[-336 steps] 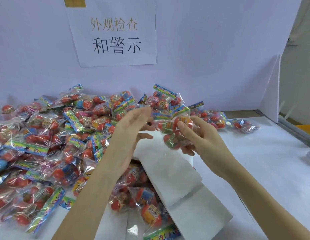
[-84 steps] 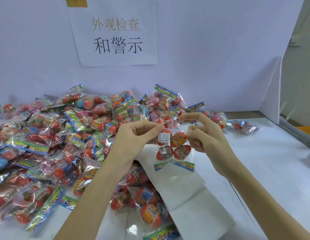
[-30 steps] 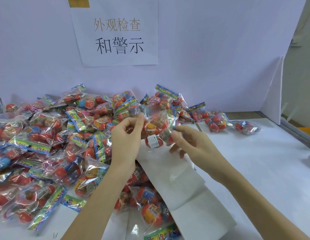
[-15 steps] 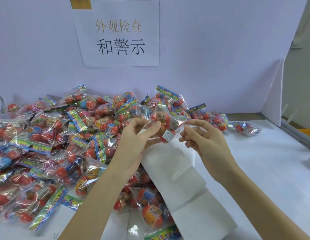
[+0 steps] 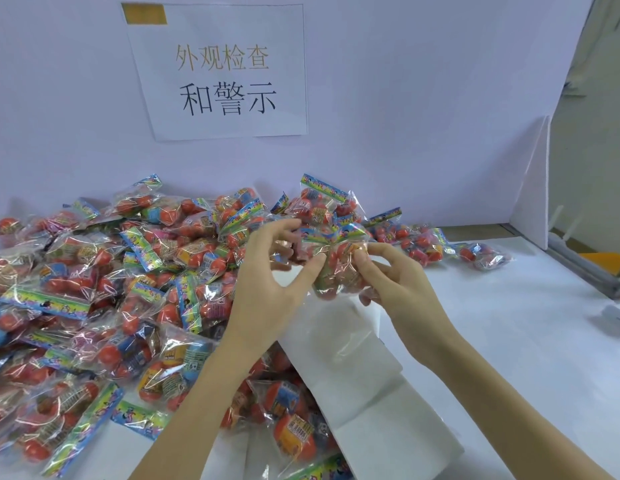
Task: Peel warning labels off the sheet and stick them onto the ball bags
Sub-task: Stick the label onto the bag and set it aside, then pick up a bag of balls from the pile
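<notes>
A clear ball bag (image 5: 336, 261) with red-orange balls and a colourful header strip hangs in the air above the table's middle. My left hand (image 5: 270, 285) pinches its left side between thumb and fingers. My right hand (image 5: 395, 282) pinches its right side with thumb and forefinger. A white label sheet (image 5: 339, 344) lies folded on the table just below the bag. No warning label shows on the side of the bag facing me.
A big heap of ball bags (image 5: 104, 289) covers the table's left half and runs along the back wall. More bags (image 5: 288, 424) lie near my left forearm. A paper sign (image 5: 222, 71) hangs on the white backboard. White table surface (image 5: 509, 341) lies to the right.
The bag has been turned between both hands; the small white label seen half a second ago no longer faces me. Both hands stay pinched on the bag at the same height.
</notes>
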`<state>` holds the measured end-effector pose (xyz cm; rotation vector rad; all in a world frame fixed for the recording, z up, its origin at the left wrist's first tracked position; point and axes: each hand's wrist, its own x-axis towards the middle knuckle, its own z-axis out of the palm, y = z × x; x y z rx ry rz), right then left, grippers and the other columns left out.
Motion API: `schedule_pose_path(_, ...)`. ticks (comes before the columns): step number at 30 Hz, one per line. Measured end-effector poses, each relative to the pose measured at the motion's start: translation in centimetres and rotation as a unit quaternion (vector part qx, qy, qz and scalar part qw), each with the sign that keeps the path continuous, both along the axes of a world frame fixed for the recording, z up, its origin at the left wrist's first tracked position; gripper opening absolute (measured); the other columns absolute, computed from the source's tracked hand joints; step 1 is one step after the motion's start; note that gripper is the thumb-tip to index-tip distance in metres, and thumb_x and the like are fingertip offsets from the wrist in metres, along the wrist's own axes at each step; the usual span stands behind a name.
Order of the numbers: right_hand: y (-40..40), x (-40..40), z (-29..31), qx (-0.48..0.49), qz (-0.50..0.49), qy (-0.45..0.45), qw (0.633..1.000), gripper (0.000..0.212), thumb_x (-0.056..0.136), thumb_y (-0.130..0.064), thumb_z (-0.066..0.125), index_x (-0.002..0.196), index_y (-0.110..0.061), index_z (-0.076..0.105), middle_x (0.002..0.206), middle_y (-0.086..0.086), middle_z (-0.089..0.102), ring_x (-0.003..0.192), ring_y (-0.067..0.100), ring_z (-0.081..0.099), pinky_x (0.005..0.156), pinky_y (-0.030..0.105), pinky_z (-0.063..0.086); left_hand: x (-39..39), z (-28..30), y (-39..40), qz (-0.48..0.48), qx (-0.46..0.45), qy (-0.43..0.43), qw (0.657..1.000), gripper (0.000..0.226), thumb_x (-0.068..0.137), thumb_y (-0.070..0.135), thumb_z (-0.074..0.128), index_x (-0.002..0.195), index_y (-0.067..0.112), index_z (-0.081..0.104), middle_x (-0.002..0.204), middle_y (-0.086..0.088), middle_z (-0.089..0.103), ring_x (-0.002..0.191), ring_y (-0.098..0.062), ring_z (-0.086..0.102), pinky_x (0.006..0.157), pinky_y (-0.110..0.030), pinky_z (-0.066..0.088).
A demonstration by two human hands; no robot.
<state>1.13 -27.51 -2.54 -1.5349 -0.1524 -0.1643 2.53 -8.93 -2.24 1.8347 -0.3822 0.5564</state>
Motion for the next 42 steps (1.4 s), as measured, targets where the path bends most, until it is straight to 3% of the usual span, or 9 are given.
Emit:
schedule_pose_path(4, -0.1, 0.0, 0.1, 0.010, 0.024, -0.005, 1.000, 0.022, 0.107, -0.028, 0.057, 0.120, -0.013, 0.063, 0.102, 0.029, 0.070, 0.079, 0.029, 0.055, 0.069, 0.028, 0.050, 0.2, 0.1, 0.3, -0.076, -0.089, 0.189, 0.975, 0.031, 0.085, 0.048, 0.077, 0.105, 0.024, 0.078, 0.094, 0.003, 0.078, 0.068, -0.011, 0.070, 0.072, -0.024, 0.057)
schedule_pose_path(8, -0.3, 0.1, 0.1, -0.011, 0.081, -0.015, 0.997, 0.030, 0.103, -0.036, 0.060, 0.116, -0.011, 0.071, 0.091, 0.000, 0.077, 0.078, 0.017, 0.067, 0.070, 0.028, 0.056, 0.1, 0.2, 0.6, -0.071, -0.116, 0.141, 0.981, 0.023, 0.080, 0.048, 0.081, 0.091, 0.029, 0.081, 0.082, 0.006, 0.075, 0.063, -0.010, 0.064, 0.066, -0.022, 0.055)
schedule_pose_path(17, -2.4, 0.5, 0.9, -0.113, 0.123, 0.039, 0.985, 0.042, 0.099, -0.045, 0.066, 0.110, -0.005, 0.072, 0.093, 0.010, 0.078, 0.066, 0.029, 0.071, 0.046, 0.024, 0.044, 0.1, -0.1, 0.5, -0.072, -0.098, 0.117, 0.986, 0.022, 0.094, 0.051, 0.065, 0.101, 0.038, 0.081, 0.081, 0.002, 0.073, 0.051, -0.020, 0.065, 0.051, -0.031, 0.057)
schedule_pose_path(22, -5.1, 1.1, 3.3, 0.267, 0.124, -0.049, 0.954, 0.060, 0.092, -0.061, 0.051, 0.129, -0.016, 0.067, 0.123, 0.008, 0.075, 0.072, 0.011, 0.070, 0.049, 0.015, 0.042, 0.5, 0.4, 1.2, -0.035, -0.152, 0.138, 0.978, 0.045, 0.099, 0.054, 0.050, 0.103, 0.018, 0.077, 0.085, -0.001, 0.074, 0.054, -0.019, 0.065, 0.049, -0.023, 0.052)
schedule_pose_path(24, -5.7, 1.2, 3.7, 0.299, 0.129, -0.049, 0.944, 0.069, 0.087, -0.071, 0.046, 0.141, -0.030, 0.058, 0.131, 0.008, 0.072, 0.078, 0.011, 0.072, 0.051, 0.015, 0.042, 0.4, 0.3, 1.2, -0.033, -0.143, 0.138, 0.979, 0.045, 0.100, 0.053, 0.049, 0.093, 0.019, 0.079, 0.083, -0.002, 0.074, 0.054, -0.020, 0.064, 0.049, -0.023, 0.052)
schedule_pose_path(29, -4.2, 1.6, 1.4, 0.042, -0.010, -0.018, 0.999, 0.027, 0.101, -0.030, 0.065, 0.121, -0.012, 0.068, 0.090, 0.003, 0.076, 0.064, 0.019, 0.066, 0.050, 0.022, 0.043, 0.6, -0.1, 1.0, -0.033, -0.073, 0.136, 0.987, 0.044, 0.108, 0.043, 0.050, 0.079, 0.027, 0.079, 0.081, 0.000, 0.074, 0.055, -0.020, 0.066, 0.052, -0.023, 0.055)
schedule_pose_path(33, -3.3, 1.6, -0.2, -0.219, -0.058, -0.031, 0.974, 0.019, 0.104, -0.012, 0.059, 0.093, -0.017, 0.075, 0.079, -0.001, 0.076, 0.064, 0.018, 0.072, 0.053, 0.024, 0.047, 0.7, -0.3, 1.2, -0.028, -0.019, 0.107, 0.994, 0.038, 0.107, 0.035, 0.056, 0.080, 0.020, 0.078, 0.078, 0.002, 0.073, 0.055, -0.019, 0.065, 0.054, -0.027, 0.054)
schedule_pose_path(38, -3.4, 1.7, -0.7, -0.358, 0.030, -0.001, 0.933, 0.018, 0.101, -0.046, 0.061, 0.102, -0.028, 0.065, 0.071, -0.003, 0.075, 0.060, 0.011, 0.066, 0.064, 0.031, 0.052, 0.0, 0.2, 1.3, -0.102, 0.124, 0.077, 0.984, 0.024, 0.088, 0.055, 0.068, 0.089, 0.033, 0.077, 0.093, 0.016, 0.072, 0.083, -0.009, 0.068, 0.072, -0.018, 0.052)
schedule_pose_path(42, -4.5, 1.2, 0.2, -0.377, 0.195, 0.048, 0.904, 0.066, 0.083, -0.060, 0.077, 0.138, -0.044, 0.046, 0.088, -0.006, 0.077, 0.075, 0.008, 0.069, 0.076, 0.024, 0.056, -0.4, 0.0, 1.2, -0.153, 0.244, 0.086, 0.954, 0.032, 0.088, 0.054, 0.072, 0.114, 0.035, 0.073, 0.115, 0.017, 0.065, 0.107, -0.002, 0.060, 0.091, -0.013, 0.045)
